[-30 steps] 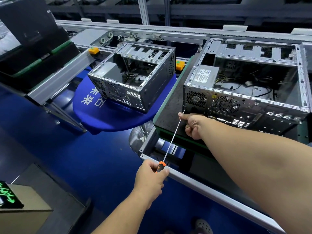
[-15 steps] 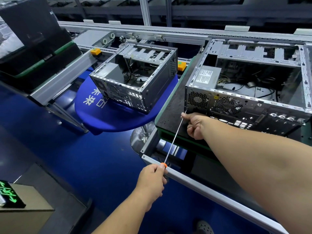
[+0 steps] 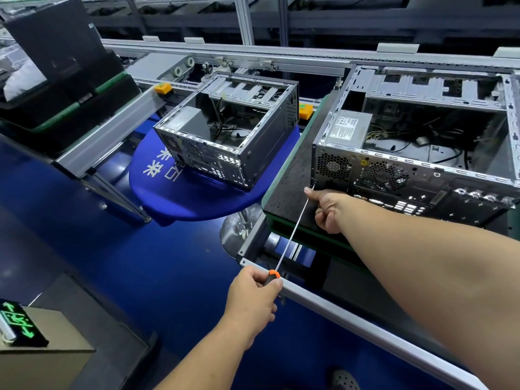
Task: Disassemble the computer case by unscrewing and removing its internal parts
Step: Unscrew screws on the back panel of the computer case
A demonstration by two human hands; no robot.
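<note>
1. The near case [image 3: 416, 153] lay open-side up on the black table [image 3: 289, 175] at the right, its perforated rear panel facing the person.
2. A grey power supply [image 3: 349, 128] sat in the case's near-left corner, with loose cables [image 3: 394, 136] trailing across the floor of the case.
3. The left hand [image 3: 253, 299] was closed around the orange-and-black handle of a long screwdriver [image 3: 292, 232], low and in front of the table's metal rail [image 3: 337, 313].
4. The thin shaft ran up and to the right, and its tip met the lower-left corner of the rear panel, just beneath the small round vent.
5. The right hand [image 3: 329, 209] was curled, thumb stretched out along the shaft near the tip; its grip pinched the shaft there, just beside the case.
6. A second, smaller case [image 3: 225, 136] stood well apart to the left on a round blue stand [image 3: 180, 201], also open on top.
7. A green lit sign [image 3: 19, 325] rested on a box at the lower left.
</note>
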